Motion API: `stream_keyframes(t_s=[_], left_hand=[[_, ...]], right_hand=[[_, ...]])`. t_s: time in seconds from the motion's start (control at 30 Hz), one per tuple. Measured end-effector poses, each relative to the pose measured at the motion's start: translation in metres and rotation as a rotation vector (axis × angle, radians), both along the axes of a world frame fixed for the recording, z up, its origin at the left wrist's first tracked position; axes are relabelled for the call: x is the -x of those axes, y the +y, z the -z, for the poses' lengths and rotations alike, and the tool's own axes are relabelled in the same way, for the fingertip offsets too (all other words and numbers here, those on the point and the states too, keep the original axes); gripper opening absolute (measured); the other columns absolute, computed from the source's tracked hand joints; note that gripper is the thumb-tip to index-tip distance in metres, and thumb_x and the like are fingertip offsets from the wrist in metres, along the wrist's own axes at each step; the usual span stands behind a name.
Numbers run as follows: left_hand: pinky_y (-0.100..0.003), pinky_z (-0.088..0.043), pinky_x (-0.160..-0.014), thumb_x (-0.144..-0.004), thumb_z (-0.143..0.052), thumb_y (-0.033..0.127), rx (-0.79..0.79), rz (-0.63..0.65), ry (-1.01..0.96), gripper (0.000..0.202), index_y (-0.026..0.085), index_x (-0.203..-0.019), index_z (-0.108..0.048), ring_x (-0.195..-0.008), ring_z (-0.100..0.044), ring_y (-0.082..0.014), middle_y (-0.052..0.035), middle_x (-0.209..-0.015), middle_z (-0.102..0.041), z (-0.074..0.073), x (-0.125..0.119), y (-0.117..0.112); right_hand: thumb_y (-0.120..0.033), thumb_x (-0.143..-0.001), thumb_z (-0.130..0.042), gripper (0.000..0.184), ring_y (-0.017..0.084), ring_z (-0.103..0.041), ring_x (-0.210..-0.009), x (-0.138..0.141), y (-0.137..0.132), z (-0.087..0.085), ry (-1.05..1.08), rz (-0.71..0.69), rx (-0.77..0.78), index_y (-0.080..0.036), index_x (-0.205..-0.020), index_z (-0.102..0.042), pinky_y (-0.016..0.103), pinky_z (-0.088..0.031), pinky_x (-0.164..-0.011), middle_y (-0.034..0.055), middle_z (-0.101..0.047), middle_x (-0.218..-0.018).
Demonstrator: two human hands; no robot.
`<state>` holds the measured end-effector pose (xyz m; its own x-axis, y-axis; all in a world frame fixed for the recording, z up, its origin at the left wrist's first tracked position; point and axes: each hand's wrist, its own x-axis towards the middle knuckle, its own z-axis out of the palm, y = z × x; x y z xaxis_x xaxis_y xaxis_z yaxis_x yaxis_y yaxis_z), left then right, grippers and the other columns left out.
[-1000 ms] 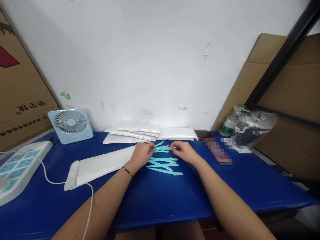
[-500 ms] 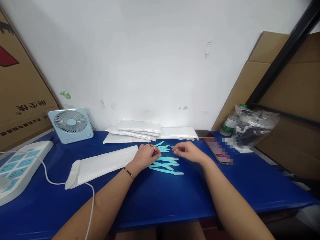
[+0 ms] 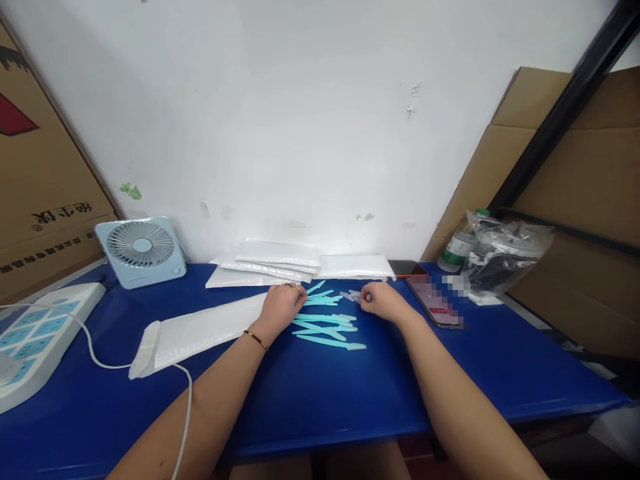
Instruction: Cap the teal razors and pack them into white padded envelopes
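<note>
Several turquoise sticks shaped like eyebrow razors lie fanned out on the blue table, with a second bunch of razors just behind them. My left hand rests at the left ends of the back bunch, fingers curled together. Whether it grips one is hidden. To the right of that bunch are a few small translucent pale pieces, like blade caps. My right hand pinches at their right end, with one such piece at its fingertips. A white padded mailer lies left of my left hand, its near end folded.
More white mailers are stacked against the wall. A small blue fan and a power strip stand left; a white cable crosses my left forearm. Right are a phone, a bottle and a plastic bag.
My right hand has moved slightly right and closed its fingers at the pale pieces, more of which now show. My left hand has shifted a little left, uncovering more of the razors.
</note>
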<state>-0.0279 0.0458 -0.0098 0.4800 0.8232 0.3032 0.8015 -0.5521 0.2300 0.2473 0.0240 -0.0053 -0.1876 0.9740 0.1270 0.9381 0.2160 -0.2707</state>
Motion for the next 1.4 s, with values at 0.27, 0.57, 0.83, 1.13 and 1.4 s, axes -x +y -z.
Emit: stream_keyframes(t_s=[0.27, 0.57, 0.83, 1.13, 1.4], left_hand=[[-0.028, -0.039, -0.072, -0.088, -0.040, 0.029, 0.034, 0.044, -0.129, 0.021, 0.021, -0.082, -0.059, -0.078, -0.057, -0.0170, -0.0019, -0.081, -0.065, -0.007, 0.000, -0.005], [-0.026, -0.038, -0.061, -0.092, -0.029, 0.035, 0.213, 0.077, -0.287, 0.026, 0.022, -0.091, -0.051, -0.062, -0.051, -0.0148, 0.0015, -0.068, -0.055, -0.011, -0.004, -0.014], [-0.025, -0.037, -0.060, -0.091, -0.032, 0.033, 0.173, 0.081, -0.245, 0.023, 0.023, -0.090, -0.052, -0.065, -0.053, -0.0157, 0.0008, -0.070, -0.057, -0.012, -0.003, -0.014], [-0.024, -0.037, -0.059, -0.089, -0.035, 0.031, 0.240, 0.154, -0.263, 0.021, 0.022, -0.086, -0.053, -0.065, -0.052, -0.0135, 0.0017, -0.071, -0.057, -0.017, -0.006, -0.021], [-0.025, -0.041, -0.064, -0.086, -0.042, 0.038, 0.284, 0.174, -0.155, 0.027, 0.020, -0.083, -0.062, -0.075, -0.057, -0.0163, -0.0023, -0.080, -0.063, -0.010, -0.010, -0.023]], right_hand=[[-0.019, -0.071, -0.056, 0.010, 0.012, -0.053, -0.060, 0.007, -0.002, -0.001, 0.343, -0.093, -0.013, -0.016, -0.078, -0.062, 0.021, -0.038, -0.055, 0.0003, -0.061, -0.068], [-0.042, -0.071, -0.068, 0.031, 0.016, -0.061, -0.066, 0.017, -0.006, -0.007, 0.877, -0.197, -0.024, -0.015, -0.085, -0.068, 0.028, -0.049, -0.063, 0.0046, -0.068, -0.072], [-0.037, -0.071, -0.069, 0.023, 0.018, -0.064, -0.074, 0.020, -0.006, -0.006, 0.849, -0.221, -0.079, -0.017, -0.081, -0.069, 0.032, -0.052, -0.070, 0.0064, -0.070, -0.080], [-0.036, -0.064, -0.075, 0.027, 0.018, -0.065, -0.069, 0.031, -0.007, 0.000, 0.938, -0.234, 0.098, -0.015, -0.080, -0.069, 0.031, -0.052, -0.066, 0.0061, -0.070, -0.076], [-0.036, -0.070, -0.068, 0.022, 0.016, -0.061, -0.070, 0.013, -0.007, -0.008, 0.728, -0.228, 0.061, -0.016, -0.081, -0.068, 0.027, -0.048, -0.064, 0.0047, -0.067, -0.080]])
